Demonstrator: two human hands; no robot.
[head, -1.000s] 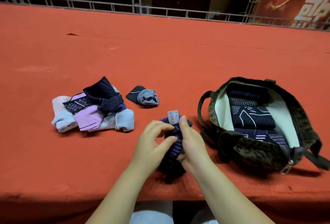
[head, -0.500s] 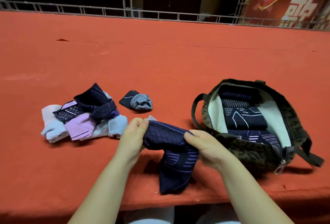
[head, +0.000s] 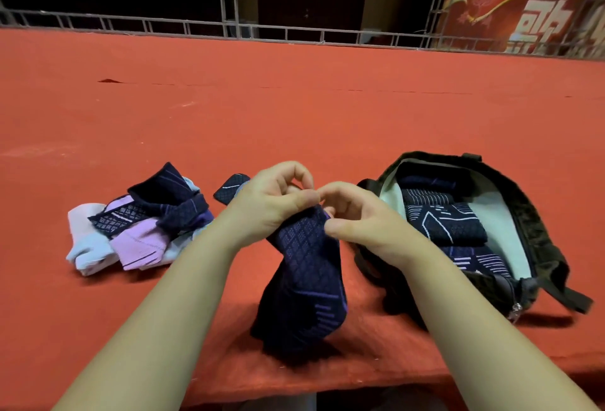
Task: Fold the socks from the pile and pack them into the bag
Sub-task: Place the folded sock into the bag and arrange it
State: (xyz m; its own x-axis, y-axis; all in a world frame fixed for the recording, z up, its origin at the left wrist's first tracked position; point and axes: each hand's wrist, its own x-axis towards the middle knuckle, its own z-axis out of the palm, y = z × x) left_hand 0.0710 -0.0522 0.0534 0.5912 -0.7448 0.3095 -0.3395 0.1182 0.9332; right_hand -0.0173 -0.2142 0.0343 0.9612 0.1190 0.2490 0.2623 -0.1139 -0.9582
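A dark navy sock point(head: 306, 283) with a purple diamond pattern hangs from both my hands above the red table. My left hand point(head: 271, 202) and my right hand point(head: 357, 217) pinch its upper end together, fingertips nearly touching. Its toe end rests near the table's front edge. The pile of socks point(head: 137, 224), navy, pink and pale blue, lies to the left. A folded navy and grey sock point(head: 233, 186) lies partly hidden behind my left hand. The open leopard-print bag point(head: 537, 237) sits to the right, with several folded navy socks point(head: 445, 224) inside.
The red cloth-covered table point(head: 294, 109) stretches far back to a metal truss rail point(head: 288, 32). A red banner point(head: 517, 14) stands at the back right. The bag's strap point(head: 569, 299) trails toward the right front edge.
My hands have come together and lifted the sock's upper end, so it now hangs lengthwise instead of being spread wide between them. The white label is no longer visible.
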